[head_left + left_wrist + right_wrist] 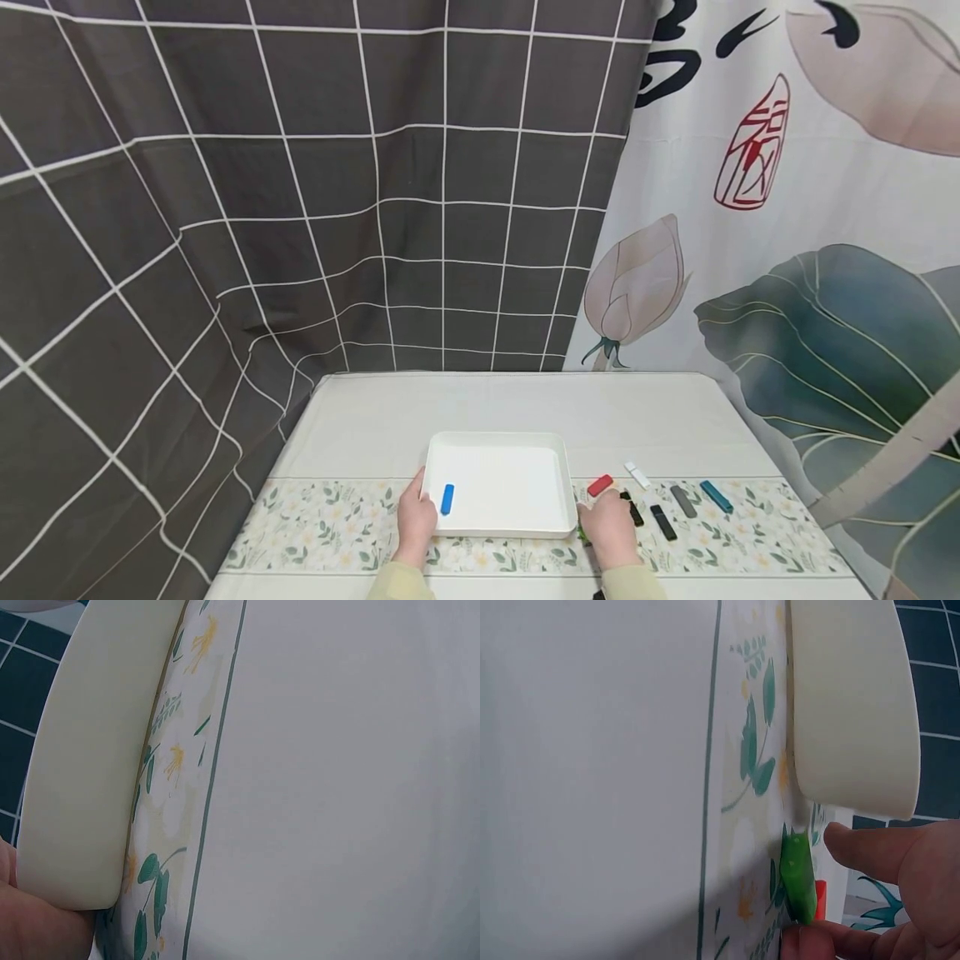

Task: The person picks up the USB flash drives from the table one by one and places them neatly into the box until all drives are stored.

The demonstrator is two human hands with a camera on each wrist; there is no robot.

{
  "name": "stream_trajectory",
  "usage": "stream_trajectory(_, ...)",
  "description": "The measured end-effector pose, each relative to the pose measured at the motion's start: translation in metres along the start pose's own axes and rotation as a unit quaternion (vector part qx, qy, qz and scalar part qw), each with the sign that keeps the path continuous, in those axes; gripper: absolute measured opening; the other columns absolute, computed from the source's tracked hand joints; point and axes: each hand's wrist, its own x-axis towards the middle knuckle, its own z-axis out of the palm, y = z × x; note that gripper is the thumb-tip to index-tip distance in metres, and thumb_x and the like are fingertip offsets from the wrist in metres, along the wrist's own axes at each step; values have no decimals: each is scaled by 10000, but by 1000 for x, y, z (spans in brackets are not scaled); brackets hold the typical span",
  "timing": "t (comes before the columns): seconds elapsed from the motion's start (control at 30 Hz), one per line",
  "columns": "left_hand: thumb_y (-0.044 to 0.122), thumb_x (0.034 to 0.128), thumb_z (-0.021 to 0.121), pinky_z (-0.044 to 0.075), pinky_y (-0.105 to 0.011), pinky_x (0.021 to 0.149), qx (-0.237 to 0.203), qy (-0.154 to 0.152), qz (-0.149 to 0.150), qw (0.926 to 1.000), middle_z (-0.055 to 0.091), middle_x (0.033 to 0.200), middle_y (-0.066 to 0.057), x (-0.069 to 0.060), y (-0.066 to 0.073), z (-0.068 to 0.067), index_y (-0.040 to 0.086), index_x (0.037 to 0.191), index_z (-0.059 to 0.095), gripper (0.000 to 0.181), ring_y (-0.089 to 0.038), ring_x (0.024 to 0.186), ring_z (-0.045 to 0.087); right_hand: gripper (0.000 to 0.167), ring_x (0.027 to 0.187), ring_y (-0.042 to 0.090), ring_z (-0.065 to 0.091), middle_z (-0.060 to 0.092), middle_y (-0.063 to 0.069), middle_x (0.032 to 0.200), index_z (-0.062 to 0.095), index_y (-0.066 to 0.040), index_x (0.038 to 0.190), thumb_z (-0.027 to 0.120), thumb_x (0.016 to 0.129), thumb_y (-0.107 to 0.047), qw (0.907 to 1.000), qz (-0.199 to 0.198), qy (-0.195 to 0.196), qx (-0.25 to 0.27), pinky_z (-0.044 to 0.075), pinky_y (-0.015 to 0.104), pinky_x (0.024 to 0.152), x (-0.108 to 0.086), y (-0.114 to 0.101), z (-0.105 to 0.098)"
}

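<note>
A white tray (498, 479) sits on the flowered band of the cloth-covered table (517, 400), and a blue stick (447, 499) lies inside it, just beside the left edge toward the near corner. The person's left hand (415, 518) pinches the tray's left wall, thumb at the rim and fingers outside, probably to keep it from sliding. The right hand (609, 525) is down by the tray's near right corner, thumb and bent fingers parted around a green stick (799, 877), seemingly set to take it from both ends. To the right, within easy reach, lie a red stick (600, 485) just off the tray's right edge, a white stick (637, 476), a grey stick (683, 501), a teal stick (717, 497) and two black sticks (663, 522), one partly hidden by the right hand. The head view shows barely a sliver of the green stick; the right wrist view reveals it on the cloth, fingertips touching one end and the thumb apart from it. The left wrist view shows the tray's outer wall against that hand, but whether its fingers reach underneath cannot be told.
</note>
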Motion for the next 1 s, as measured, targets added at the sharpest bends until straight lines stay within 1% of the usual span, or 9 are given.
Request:
stream_trajectory(0.17,-104,964,382,361,-607,1233,50,-3,23,10000,445,1551,-300,2,-1,1,-88,1496,434,534,-509,1456,392,632,730,353,670,573,470,1000,439,331,1189,748,875,-123,10000,-33,13,-29,655,465,633,-1,-2,4)
stream_trajectory(0.33,-99,969,384,357,-606,1236,70,-6,-12,10000,442,1556,-297,2,-2,1,-84,1499,432,533,-507,1460,388,605,790,378,656,553,483,1048,436,332,1189,747,858,-67,9998,-69,20,-190,654,494,701,0,-3,5)
stream_trajectory(0.47,-90,977,383,354,-599,1241,70,-22,-54,10000,436,1564,-290,1,-1,1,-75,1507,426,532,-498,1467,383,526,758,341,633,556,443,1021,448,314,1194,701,866,-10,9996,-79,-17,-283,635,433,641,-2,-3,4)
stream_trajectory(0.57,-96,973,383,350,-604,1241,55,-5,-70,10000,437,1561,-292,1,-1,0,-78,1503,431,533,-501,1465,384,446,744,346,616,554,392,953,468,296,1170,662,867,31,9993,-85,-7,-350,617,430,616,-2,-2,4)
stream_trajectory(0.67,-96,971,381,346,-606,1243,35,-7,-83,10000,437,1562,-292,1,0,0,-77,1503,433,535,-502,1466,383,400,780,397,622,549,378,926,484,286,1152,642,871,49,9988,-127,38,-466,623,481,661,-3,-2,3)
stream_trajectory(0.77,-92,975,379,345,-604,1245,29,-31,-90,10000,434,1567,-287,2,0,0,-69,1509,428,537,-499,1469,380,374,831,445,625,550,384,936,500,278,1140,635,866,61,9981,-191,95,-573,624,529,715,-4,-2,3)
stream_trajectory(0.9,-98,971,377,346,-614,1238,27,-30,-64,10000,433,1562,-296,2,-1,0,-76,1507,426,539,-510,1462,380,367,865,464,621,563,382,951,530,262,1129,649,839,69,9975,-247,155,-644,614,552,756,-4,-3,3)
stream_trajectory(1.0,-101,967,377,343,-619,1237,21,-18,-51,10000,434,1559,-300,2,-1,1,-81,1503,428,539,-515,1460,379,370,871,458,608,572,370,955,549,253,1118,667,823,64,9974,-268,155,-655,601,545,763,-3,-1,2)
